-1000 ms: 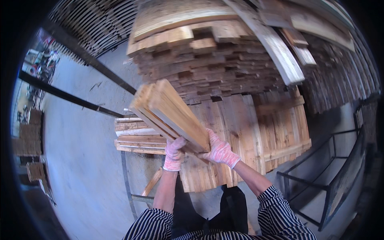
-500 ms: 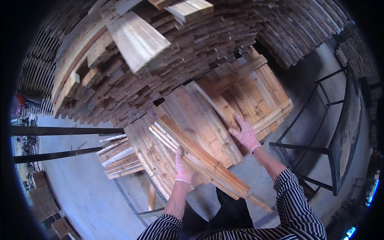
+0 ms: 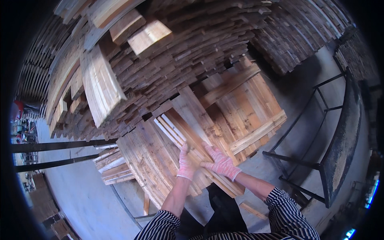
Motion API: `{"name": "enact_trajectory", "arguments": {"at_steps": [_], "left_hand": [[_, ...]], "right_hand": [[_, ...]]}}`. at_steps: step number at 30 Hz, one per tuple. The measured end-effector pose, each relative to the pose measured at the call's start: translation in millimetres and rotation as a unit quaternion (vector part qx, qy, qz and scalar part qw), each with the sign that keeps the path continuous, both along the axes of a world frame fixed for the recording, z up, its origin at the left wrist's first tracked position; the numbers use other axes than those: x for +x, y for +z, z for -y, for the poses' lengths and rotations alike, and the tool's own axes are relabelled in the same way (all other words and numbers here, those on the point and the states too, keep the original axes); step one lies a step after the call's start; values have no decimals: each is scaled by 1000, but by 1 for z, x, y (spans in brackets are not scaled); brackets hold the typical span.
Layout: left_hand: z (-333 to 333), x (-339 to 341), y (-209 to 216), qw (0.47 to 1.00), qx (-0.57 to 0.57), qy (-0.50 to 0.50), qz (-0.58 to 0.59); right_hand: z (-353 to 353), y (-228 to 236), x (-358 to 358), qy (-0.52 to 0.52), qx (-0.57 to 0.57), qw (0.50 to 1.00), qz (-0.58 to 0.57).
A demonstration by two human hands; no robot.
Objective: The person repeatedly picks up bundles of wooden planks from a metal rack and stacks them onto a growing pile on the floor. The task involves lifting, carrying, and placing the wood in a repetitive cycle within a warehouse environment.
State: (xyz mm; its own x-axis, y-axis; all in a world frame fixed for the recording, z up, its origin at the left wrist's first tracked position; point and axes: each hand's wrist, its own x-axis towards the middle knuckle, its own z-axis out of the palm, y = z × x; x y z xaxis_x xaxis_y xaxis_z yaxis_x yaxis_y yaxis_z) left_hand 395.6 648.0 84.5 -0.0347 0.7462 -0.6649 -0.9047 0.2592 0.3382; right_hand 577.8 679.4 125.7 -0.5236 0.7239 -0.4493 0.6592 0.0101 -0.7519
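A small stack of narrow wooden boards (image 3: 172, 130) lies slanting over the wooden panel, its pale ends at the far left and its other end close to my legs. My left hand (image 3: 186, 162), in a pinkish-white glove, is closed on the stack's left side, thumb pointing up along it. My right hand (image 3: 221, 163), gloved alike, grips the same stack from the right, near my left hand. Its fingers lie across the upper face. Beneath is a layer of flat planks (image 3: 142, 150) laid edge to edge. My hands hide part of the boards.
A slatted panel with a crosspiece (image 3: 260, 130) lies at the right of the planks. Tall stacked lumber (image 3: 172, 68) rises behind, with a loose board (image 3: 100, 88) jutting out toward me. A black metal-framed bench (image 3: 322, 166) stands right; dark bars (image 3: 56, 146) extend from the left.
My right hand has left the plank at the right and moved left onto the stack of boards. The view has shifted slightly; my left hand keeps its hold.
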Motion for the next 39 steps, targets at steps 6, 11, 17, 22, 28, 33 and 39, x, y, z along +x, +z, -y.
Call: {"name": "enact_trajectory", "arguments": {"at_steps": [6,11,17,22,28,33,39], "left_hand": [[-37,3,-46,999,-36,1,-30],[-53,23,-76,999,-36,-17,36],[-51,21,-37,1000,-21,-19,-2],[-82,69,11,995,-17,-98,-18],[-81,19,-76,993,-32,-90,-70],[-91,48,-73,994,-24,-105,-22],[-104,60,-47,990,-72,-58,-102]], "right_hand": [[-79,-27,58,-114,131,981,89],[-132,-114,67,-99,242,956,130],[-62,-51,7,-21,156,987,28],[-75,-8,65,-87,-3,996,22],[-166,-54,98,-143,98,980,94],[-157,-95,67,-79,218,956,180],[-66,-41,24,-27,105,994,14]]}}
